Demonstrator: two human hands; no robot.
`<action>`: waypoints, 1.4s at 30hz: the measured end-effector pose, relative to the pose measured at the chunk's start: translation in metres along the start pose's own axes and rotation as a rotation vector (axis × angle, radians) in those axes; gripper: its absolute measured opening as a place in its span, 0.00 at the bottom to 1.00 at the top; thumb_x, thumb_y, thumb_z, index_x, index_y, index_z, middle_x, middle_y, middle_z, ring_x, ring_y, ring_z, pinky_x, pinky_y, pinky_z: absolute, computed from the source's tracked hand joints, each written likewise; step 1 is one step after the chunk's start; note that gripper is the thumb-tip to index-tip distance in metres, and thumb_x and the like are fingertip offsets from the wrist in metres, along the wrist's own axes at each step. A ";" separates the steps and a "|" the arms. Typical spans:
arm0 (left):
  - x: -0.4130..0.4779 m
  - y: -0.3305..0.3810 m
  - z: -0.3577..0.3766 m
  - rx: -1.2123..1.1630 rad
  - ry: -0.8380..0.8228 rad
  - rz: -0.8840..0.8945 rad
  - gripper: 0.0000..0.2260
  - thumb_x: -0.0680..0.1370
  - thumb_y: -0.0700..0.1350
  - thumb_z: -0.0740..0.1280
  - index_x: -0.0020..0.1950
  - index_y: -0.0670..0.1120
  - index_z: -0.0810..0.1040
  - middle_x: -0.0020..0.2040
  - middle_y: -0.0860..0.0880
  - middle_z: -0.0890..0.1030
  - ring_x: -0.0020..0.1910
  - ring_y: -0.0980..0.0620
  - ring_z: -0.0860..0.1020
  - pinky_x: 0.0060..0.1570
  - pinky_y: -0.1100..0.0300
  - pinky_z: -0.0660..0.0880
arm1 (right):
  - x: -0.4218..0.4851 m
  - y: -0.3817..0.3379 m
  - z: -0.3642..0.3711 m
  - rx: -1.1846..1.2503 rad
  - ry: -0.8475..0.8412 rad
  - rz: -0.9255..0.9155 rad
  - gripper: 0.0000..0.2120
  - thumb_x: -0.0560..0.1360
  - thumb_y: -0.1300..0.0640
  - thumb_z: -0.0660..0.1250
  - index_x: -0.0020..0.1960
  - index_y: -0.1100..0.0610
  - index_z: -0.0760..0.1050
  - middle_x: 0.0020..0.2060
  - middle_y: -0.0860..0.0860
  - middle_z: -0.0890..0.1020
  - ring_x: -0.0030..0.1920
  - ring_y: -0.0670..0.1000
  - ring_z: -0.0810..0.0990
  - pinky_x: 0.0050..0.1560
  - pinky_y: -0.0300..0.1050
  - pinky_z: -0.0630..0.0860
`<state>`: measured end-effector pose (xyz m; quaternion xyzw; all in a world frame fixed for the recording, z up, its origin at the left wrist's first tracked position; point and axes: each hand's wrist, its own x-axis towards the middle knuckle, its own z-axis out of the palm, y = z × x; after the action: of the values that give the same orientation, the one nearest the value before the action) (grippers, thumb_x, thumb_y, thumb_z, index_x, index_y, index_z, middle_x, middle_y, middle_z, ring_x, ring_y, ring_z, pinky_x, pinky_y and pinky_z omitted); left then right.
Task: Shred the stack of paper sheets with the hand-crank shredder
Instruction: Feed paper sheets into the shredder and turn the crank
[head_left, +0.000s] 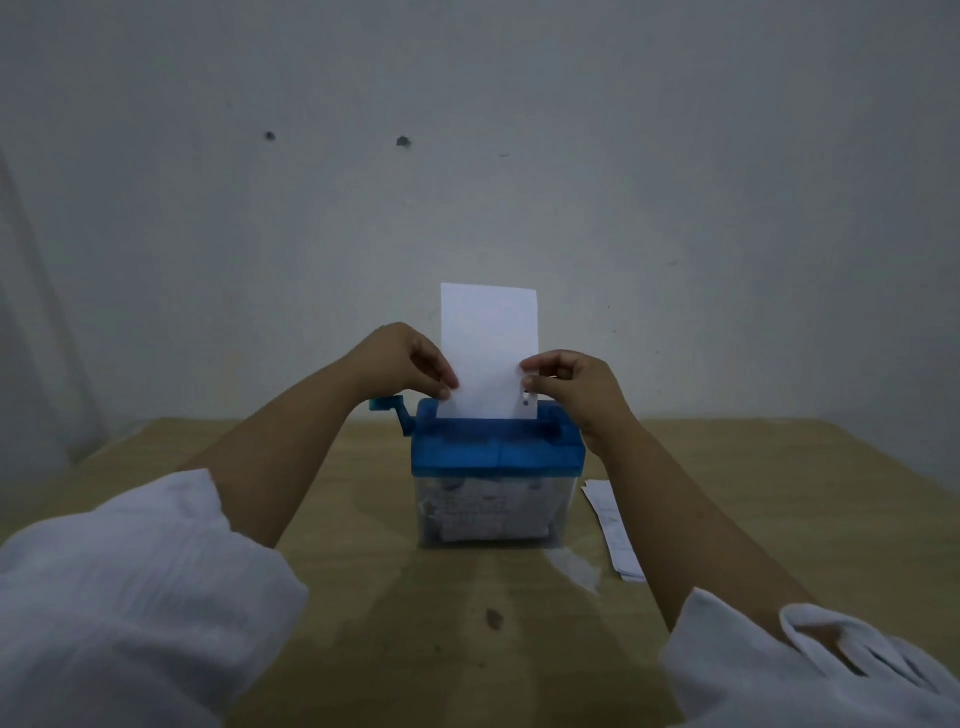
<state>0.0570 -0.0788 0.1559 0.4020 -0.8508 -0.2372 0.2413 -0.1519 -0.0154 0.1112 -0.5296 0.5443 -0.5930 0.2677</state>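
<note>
The light wooden desk (779, 493) carries the hand-crank shredder (498, 457) near its middle, blue top over a clear bin (563, 499) holding shreds, with the stack of paper sheets (610, 525) lying flat just beside it on the right and a small dark stain (493, 618) in front.

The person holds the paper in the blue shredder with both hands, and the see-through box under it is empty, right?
No, the see-through box is not empty: the head view shows paper shreds filling it. The left hand and right hand do hold the paper in the blue shredder.
</note>
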 end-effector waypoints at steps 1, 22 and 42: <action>0.000 0.000 0.001 -0.005 -0.011 0.005 0.07 0.68 0.37 0.76 0.44 0.45 0.84 0.41 0.48 0.84 0.42 0.55 0.81 0.51 0.66 0.74 | 0.000 0.001 -0.001 0.003 0.010 -0.003 0.09 0.71 0.67 0.69 0.50 0.59 0.78 0.42 0.50 0.80 0.42 0.45 0.78 0.39 0.29 0.76; -0.031 0.012 -0.004 0.621 -0.163 -0.296 0.19 0.81 0.51 0.59 0.61 0.37 0.75 0.56 0.43 0.77 0.50 0.48 0.74 0.48 0.59 0.68 | -0.004 0.013 0.003 -0.208 -0.038 0.045 0.09 0.75 0.55 0.68 0.42 0.61 0.76 0.34 0.50 0.76 0.34 0.45 0.71 0.32 0.31 0.69; -0.043 -0.030 0.043 0.340 -0.308 -0.408 0.13 0.72 0.45 0.74 0.49 0.37 0.81 0.38 0.48 0.79 0.42 0.52 0.79 0.50 0.60 0.75 | -0.006 0.035 0.007 -0.294 -0.031 -0.034 0.12 0.76 0.50 0.65 0.54 0.57 0.74 0.48 0.50 0.78 0.46 0.47 0.76 0.43 0.34 0.72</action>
<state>0.0723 -0.0523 0.0952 0.5583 -0.8067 -0.1932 -0.0140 -0.1522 -0.0215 0.0756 -0.5815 0.6120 -0.5030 0.1853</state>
